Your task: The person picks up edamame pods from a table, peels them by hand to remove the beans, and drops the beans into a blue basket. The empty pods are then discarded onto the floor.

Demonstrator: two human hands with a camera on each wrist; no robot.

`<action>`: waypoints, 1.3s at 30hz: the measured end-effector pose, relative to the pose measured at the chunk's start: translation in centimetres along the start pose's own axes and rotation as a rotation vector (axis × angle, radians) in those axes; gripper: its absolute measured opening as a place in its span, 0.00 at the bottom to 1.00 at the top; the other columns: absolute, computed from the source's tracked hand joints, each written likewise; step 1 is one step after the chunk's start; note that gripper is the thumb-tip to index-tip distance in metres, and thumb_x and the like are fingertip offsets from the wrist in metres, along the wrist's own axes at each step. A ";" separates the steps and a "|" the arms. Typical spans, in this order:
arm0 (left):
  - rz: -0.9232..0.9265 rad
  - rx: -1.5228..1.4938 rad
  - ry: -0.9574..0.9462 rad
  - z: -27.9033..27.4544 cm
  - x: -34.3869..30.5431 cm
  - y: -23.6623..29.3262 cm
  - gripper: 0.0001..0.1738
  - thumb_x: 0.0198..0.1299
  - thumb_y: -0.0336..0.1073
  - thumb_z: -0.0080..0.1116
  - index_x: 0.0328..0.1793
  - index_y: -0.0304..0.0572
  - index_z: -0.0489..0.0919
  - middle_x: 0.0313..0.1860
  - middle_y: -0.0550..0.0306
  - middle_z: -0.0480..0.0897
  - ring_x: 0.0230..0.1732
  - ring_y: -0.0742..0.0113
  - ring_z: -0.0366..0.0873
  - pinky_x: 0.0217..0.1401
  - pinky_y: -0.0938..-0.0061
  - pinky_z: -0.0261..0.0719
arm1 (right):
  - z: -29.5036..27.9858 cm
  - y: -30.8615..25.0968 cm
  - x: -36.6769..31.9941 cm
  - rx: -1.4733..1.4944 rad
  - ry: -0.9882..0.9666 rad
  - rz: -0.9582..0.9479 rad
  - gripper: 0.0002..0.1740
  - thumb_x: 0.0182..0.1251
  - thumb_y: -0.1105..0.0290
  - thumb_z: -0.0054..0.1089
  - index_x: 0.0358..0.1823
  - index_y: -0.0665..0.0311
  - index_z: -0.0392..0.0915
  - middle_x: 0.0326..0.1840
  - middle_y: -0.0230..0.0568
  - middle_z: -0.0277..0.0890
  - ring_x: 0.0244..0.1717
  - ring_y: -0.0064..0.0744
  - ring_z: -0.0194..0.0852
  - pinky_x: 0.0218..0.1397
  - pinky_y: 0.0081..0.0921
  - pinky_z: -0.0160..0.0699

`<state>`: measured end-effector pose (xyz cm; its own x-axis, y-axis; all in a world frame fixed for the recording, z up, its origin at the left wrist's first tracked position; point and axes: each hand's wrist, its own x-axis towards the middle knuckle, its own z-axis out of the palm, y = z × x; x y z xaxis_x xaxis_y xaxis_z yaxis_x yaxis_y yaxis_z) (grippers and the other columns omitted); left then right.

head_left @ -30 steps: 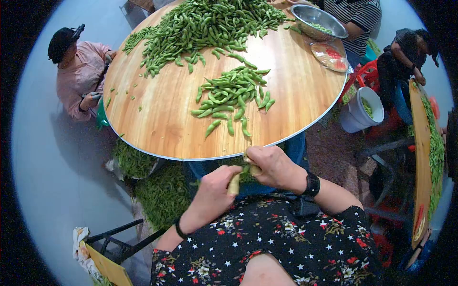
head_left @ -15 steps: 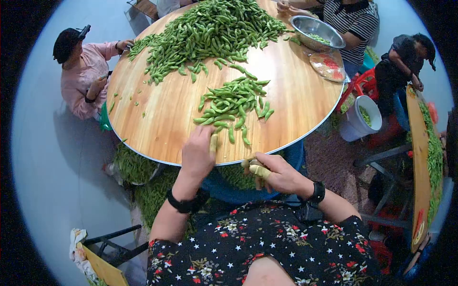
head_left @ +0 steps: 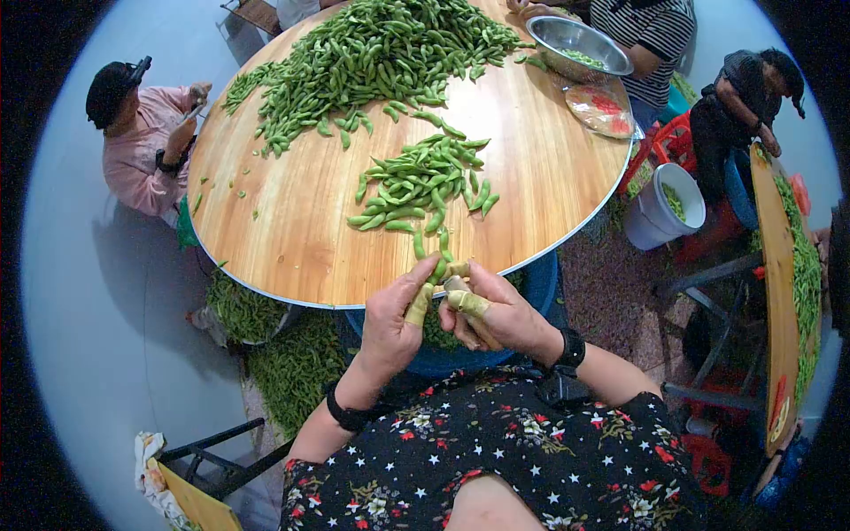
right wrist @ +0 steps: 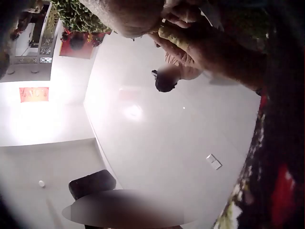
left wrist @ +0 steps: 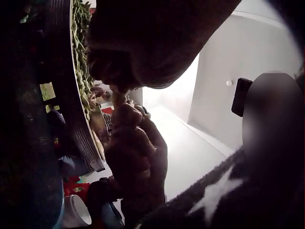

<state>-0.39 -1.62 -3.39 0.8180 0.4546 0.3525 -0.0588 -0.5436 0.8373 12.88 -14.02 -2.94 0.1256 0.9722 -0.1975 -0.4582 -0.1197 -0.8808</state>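
Observation:
Over the table's near edge, my left hand (head_left: 394, 314) pinches a green soybean pod (head_left: 437, 271) between thumb and forefinger. My right hand (head_left: 505, 314) is right beside it, fingers curled, the forefinger's tip at the pod's side. Whether it grips anything itself I cannot tell. Yellowish wraps (head_left: 469, 303) cover the right thumb and some fingers; a similar one (head_left: 420, 303) is on the left thumb. A small heap of pods (head_left: 425, 181) lies just beyond the hands. The left wrist view shows both hands meeting as dark shapes.
A large pile of pods (head_left: 381, 66) covers the round table's (head_left: 292, 230) far side. A metal bowl (head_left: 580, 46) and a bagged flat item (head_left: 599, 110) stand at right. Below are a blue tub (head_left: 542, 283), heaped greens (head_left: 297, 372) and a white bucket (head_left: 664, 208). Several people sit around.
My left hand reached forward to the small heap, then came back with a pod to the right hand. My right hand stayed near the table edge. The person at left drew a hand back from the pile.

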 end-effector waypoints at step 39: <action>-0.123 0.027 -0.017 -0.3 -2.1 -0.1 0.20 0.64 0.29 0.56 0.62 0.35 0.74 0.31 0.59 0.79 0.29 0.74 0.76 0.27 0.79 0.73 | -0.2 -0.2 0.3 0.299 -0.074 0.211 0.12 0.75 0.66 0.40 0.55 0.61 0.62 0.25 0.38 0.73 0.10 0.23 0.66 0.09 0.16 0.65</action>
<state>-2.24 -2.29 -4.08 0.8277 0.5072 0.2403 0.0581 -0.5033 0.8621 13.15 -13.78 -2.93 -0.0579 0.9455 -0.3204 -0.7053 -0.2659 -0.6572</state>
